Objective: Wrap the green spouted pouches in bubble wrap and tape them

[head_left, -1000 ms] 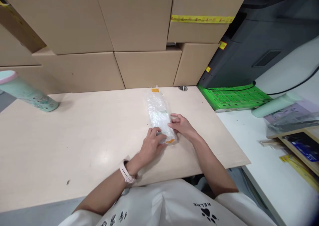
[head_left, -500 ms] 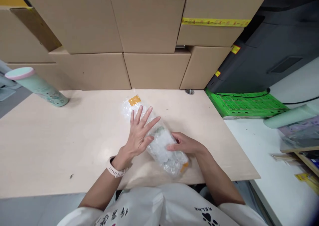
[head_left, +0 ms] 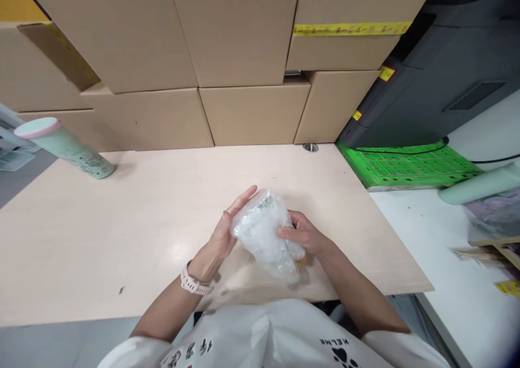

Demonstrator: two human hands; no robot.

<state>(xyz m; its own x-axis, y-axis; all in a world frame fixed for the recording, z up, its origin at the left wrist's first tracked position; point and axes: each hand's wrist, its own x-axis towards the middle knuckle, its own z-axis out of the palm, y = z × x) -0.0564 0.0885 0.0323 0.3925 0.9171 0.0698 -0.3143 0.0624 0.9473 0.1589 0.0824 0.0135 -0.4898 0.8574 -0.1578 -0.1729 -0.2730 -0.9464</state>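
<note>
A bubble-wrapped package [head_left: 264,232], cloudy and see-through, is held just over the front middle of the table. Some green print shows through near its far end, and a bit of orange tape sticks out at its near right corner. My left hand [head_left: 227,227], with a pale watch strap at the wrist, cups the package's left side, fingers stretched along the far edge and partly hidden behind the wrap. My right hand [head_left: 303,232] grips the right side, thumb on top and the other fingers underneath. What lies inside the wrap cannot be made out.
Cardboard boxes [head_left: 255,113] are stacked along the table's [head_left: 162,211] back edge. A mint-green cylinder with a pink rim [head_left: 77,151] stands at the left. To the right are a green plastic crate [head_left: 406,168], a dark machine [head_left: 439,81] and a white side surface [head_left: 430,238].
My left hand has come down from spread above the wrap to hold its left side. The far end with orange tape, stretched out before, is folded in and out of sight.
</note>
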